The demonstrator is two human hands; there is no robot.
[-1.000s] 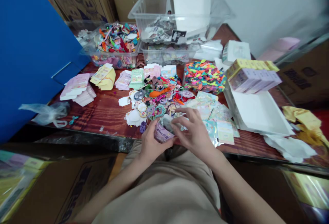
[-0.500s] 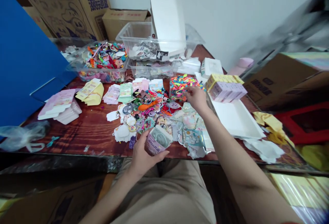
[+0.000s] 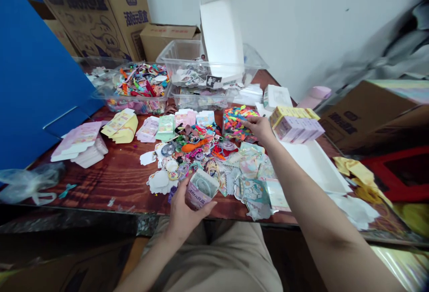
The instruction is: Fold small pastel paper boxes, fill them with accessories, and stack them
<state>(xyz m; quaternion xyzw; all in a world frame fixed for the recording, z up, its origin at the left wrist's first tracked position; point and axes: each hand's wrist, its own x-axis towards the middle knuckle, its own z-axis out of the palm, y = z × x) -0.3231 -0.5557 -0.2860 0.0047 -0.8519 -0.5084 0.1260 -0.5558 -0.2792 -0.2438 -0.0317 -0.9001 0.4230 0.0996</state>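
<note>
Right hand (image 3: 259, 127), gone from the small box (image 3: 201, 189), is curling onto neon bands (image 3: 236, 120) beyond it, grip unclear; left hand (image 3: 182, 209) is clasping that seemingly light, crushable box's sides.

A small packing workroom: stacked cardboard cartons (image 3: 90, 15), clear bins (image 3: 208, 66) of trinkets, heaped wooden table (image 3: 114, 180).

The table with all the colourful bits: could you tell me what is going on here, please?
A seated person holds a small open box in the left hand at the near edge of the table. The right hand is stretched out to the heap of neon bands, touching it. Between them lie hair ties and cards.
</note>
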